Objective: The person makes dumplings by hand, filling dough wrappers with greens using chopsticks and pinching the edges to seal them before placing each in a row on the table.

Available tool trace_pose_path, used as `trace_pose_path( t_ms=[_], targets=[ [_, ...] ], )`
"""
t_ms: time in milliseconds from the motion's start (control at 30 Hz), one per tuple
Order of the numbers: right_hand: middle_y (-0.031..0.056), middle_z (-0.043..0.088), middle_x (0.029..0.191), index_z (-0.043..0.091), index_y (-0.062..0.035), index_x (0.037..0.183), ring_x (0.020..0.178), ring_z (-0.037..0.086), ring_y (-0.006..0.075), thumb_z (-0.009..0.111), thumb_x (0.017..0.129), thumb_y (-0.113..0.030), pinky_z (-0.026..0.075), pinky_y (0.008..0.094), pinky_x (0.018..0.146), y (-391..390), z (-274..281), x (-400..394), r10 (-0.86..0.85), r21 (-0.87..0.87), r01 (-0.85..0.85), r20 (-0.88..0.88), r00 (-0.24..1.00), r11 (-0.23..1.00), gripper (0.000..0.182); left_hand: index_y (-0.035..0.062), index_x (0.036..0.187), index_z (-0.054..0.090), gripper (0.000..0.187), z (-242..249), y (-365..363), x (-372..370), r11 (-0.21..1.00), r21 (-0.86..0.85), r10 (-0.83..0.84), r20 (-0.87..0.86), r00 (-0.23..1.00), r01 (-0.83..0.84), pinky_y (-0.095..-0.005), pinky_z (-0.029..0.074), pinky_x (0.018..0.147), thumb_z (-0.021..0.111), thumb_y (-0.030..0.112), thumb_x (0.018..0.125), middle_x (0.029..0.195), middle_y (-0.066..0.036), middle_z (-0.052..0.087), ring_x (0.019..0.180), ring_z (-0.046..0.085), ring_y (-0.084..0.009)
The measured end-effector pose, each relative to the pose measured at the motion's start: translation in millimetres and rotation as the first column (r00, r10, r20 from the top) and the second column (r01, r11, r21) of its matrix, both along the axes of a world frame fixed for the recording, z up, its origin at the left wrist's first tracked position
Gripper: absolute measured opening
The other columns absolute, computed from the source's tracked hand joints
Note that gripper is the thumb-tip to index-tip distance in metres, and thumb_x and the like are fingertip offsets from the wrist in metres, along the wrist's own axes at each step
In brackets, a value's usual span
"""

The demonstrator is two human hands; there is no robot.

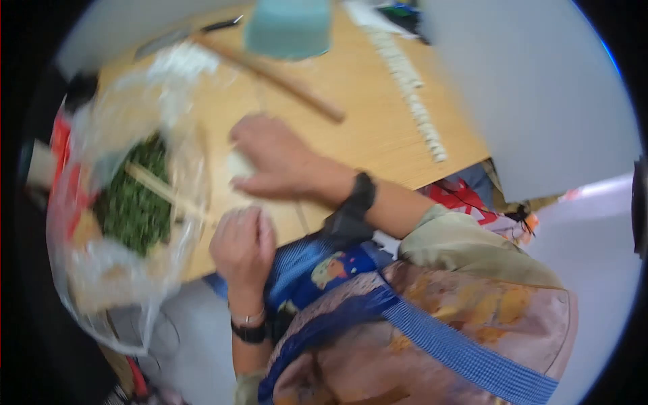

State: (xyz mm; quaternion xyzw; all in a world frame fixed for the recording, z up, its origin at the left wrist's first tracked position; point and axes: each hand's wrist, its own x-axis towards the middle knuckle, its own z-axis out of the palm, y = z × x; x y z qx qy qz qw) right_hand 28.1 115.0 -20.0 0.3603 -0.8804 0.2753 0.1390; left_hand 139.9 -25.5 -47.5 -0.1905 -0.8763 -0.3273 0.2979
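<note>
My right hand (275, 156) is bent over a pale round dough piece (239, 166) on the wooden table, its thumb and fingers at either side of it. My left hand (241, 244) is curled closed near the table's front edge; what it holds, if anything, is hidden. A pair of light chopsticks (158, 187) lies across chopped green filling (138, 202) in a clear plastic bag (121, 270), their ends close to my left fingers. Motion blurs both hands.
A rolling pin (277, 79) lies beyond my right hand, near a light blue container (289, 27). A knife (177, 39) and white flour or dough (182, 59) are at the back left. Small white pieces (412, 94) form a row along the table's (378, 142) right side.
</note>
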Motion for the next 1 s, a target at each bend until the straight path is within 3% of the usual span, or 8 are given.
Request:
trace_pose_path(
  t_ms=[367, 567, 667, 733, 800, 867, 933, 1000],
  targets=[
    [0.0145, 0.054, 0.087, 0.055, -0.0026, 0.081, 0.087, 0.051, 0.0331, 0.070, 0.072, -0.016, 0.044, 0.0413, 0.077, 4, 6, -2, 0.110, 0.124, -0.113, 0.029, 0.993, 0.986, 0.022, 0.0018, 0.083, 0.064, 0.011, 2, -4, 0, 0.995, 0.104, 0.004, 0.047, 0.999, -0.008, -0.0366, 0.047, 0.057, 0.069, 0.002, 0.073, 0.073, -0.012, 0.062, 0.064, 0.059, -0.0291],
    [0.0125, 0.055, 0.079, 0.057, -0.0032, 0.074, 0.080, 0.053, 0.0320, 0.067, 0.075, -0.014, 0.046, 0.0401, 0.070, 5, 6, -4, 0.114, 0.047, -0.116, 0.040, 0.993, 0.992, 0.015, 0.0017, 0.082, 0.064, 0.010, 0, -6, -1, 0.993, 0.119, 0.002, 0.034, 0.999, -0.006, -0.0355, 0.047, 0.056, 0.069, 0.002, 0.073, 0.073, -0.011, 0.062, 0.064, 0.059, -0.0276],
    [0.0078, 0.059, 0.078, 0.059, -0.0028, 0.077, 0.077, 0.058, 0.0244, 0.065, 0.080, -0.014, 0.047, 0.0346, 0.067, 11, 7, -6, 0.050, -0.094, -0.028, 0.244, 0.968, 0.995, 0.012, 0.0016, 0.081, 0.064, 0.010, 0, -6, -1, 0.993, 0.121, 0.001, 0.038, 0.999, -0.005, -0.0355, 0.047, 0.056, 0.069, 0.002, 0.073, 0.073, -0.010, 0.063, 0.063, 0.060, -0.0274],
    [0.0023, 0.061, 0.079, 0.061, -0.0026, 0.078, 0.075, 0.059, 0.0138, 0.064, 0.084, -0.017, 0.046, 0.0275, 0.067, 17, 8, -12, 0.024, -0.356, 0.279, 0.654, 0.756, 0.892, 0.016, 0.0015, 0.081, 0.064, 0.009, 0, -5, -1, 0.993, 0.115, 0.004, 0.042, 0.999, -0.008, -0.0355, 0.047, 0.055, 0.069, 0.002, 0.073, 0.073, -0.010, 0.063, 0.063, 0.060, -0.0274],
    [-0.0014, 0.060, 0.083, 0.061, -0.0037, 0.083, 0.077, 0.057, 0.0069, 0.063, 0.089, -0.019, 0.045, 0.0235, 0.066, 24, 6, -19, 0.045, -0.352, 0.220, 0.610, 0.791, 0.910, 0.017, 0.0012, 0.082, 0.064, 0.010, -1, -5, -1, 0.994, 0.108, 0.006, 0.042, 0.999, -0.010, -0.0359, 0.047, 0.055, 0.068, 0.001, 0.073, 0.072, -0.011, 0.063, 0.063, 0.059, -0.0282],
    [-0.0004, 0.061, 0.084, 0.061, -0.0039, 0.090, 0.077, 0.058, 0.0081, 0.060, 0.092, -0.017, 0.046, 0.0236, 0.067, 30, 6, -25, 0.355, -0.630, 0.419, 0.744, 0.566, 0.653, 0.013, 0.0008, 0.081, 0.064, 0.009, -3, -4, -2, 0.992, 0.127, 0.008, 0.026, 1.000, -0.012, -0.0350, 0.047, 0.055, 0.068, 0.001, 0.073, 0.072, -0.011, 0.062, 0.062, 0.059, -0.0268],
    [0.0001, 0.061, 0.086, 0.059, -0.0043, 0.096, 0.079, 0.058, 0.0082, 0.058, 0.094, -0.016, 0.047, 0.0232, 0.068, 30, 10, -24, 0.437, -0.675, 0.425, 0.725, 0.532, 0.604, 0.012, 0.0005, 0.080, 0.064, 0.008, 3, -5, -2, 0.989, 0.145, 0.014, 0.007, 1.000, -0.015, -0.0341, 0.046, 0.054, 0.068, 0.001, 0.073, 0.071, -0.011, 0.061, 0.062, 0.060, -0.0255],
    [0.0004, 0.061, 0.087, 0.059, -0.0053, 0.094, 0.080, 0.058, 0.0093, 0.058, 0.094, -0.016, 0.048, 0.0247, 0.071, 29, 13, -24, 0.558, -0.691, 0.394, 0.723, 0.407, 0.606, 0.010, 0.0013, 0.094, 0.064, 0.015, 14, -9, 4, 0.958, 0.287, -0.059, 0.292, 0.954, -0.029, -0.0312, 0.050, 0.059, 0.066, 0.010, 0.082, 0.081, -0.010, 0.063, 0.068, 0.062, -0.0229]
  ],
)
